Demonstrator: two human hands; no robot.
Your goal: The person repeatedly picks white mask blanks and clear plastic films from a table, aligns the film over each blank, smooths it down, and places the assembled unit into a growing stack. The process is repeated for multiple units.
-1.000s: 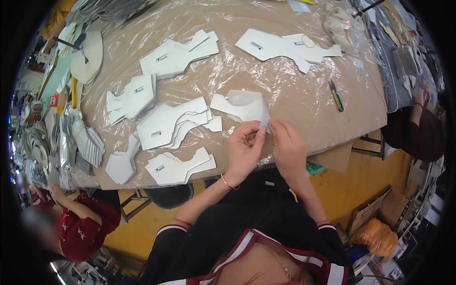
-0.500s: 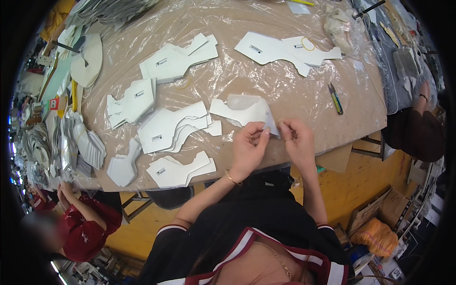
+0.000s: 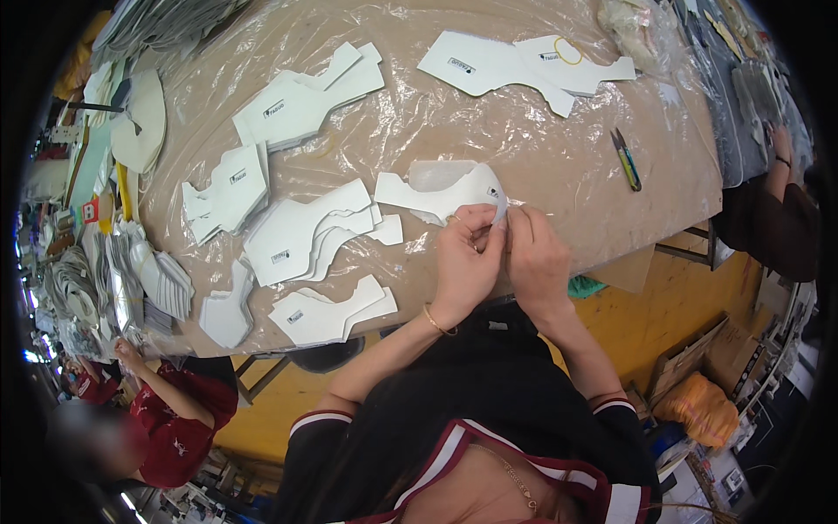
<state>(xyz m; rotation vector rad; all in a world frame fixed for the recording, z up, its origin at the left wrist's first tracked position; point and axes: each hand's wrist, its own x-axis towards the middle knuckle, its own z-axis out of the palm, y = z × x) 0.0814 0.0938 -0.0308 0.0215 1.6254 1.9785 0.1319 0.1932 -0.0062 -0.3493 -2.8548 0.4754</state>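
Note:
A white cut-out panel (image 3: 449, 199) with a curved edge lies near the table's front, its right end lifted and bent upright. My left hand (image 3: 470, 262) is closed on that raised end, thumb against fingers. Right beside it, my right hand (image 3: 537, 262) has its fingers pressed together at the same end; what its fingertips hold is hidden behind them. Under the panel shows a paler, translucent sheet (image 3: 428, 175). A stack of matching white panels (image 3: 301, 229) sits just left of my hands.
More white panel stacks lie at the far left (image 3: 284, 109), far right (image 3: 480, 65) and front (image 3: 327, 313). Thread snips (image 3: 626, 162) rest on the right of the plastic-covered table (image 3: 384, 131). Grey pieces (image 3: 161, 271) are heaped at the left edge, where a co-worker in red (image 3: 179, 419) sits.
My hands have drawn together, the right one now beside the left with fingers pointing down. The panel's raised end has gone from a pointed fold to a rounded upright bend.

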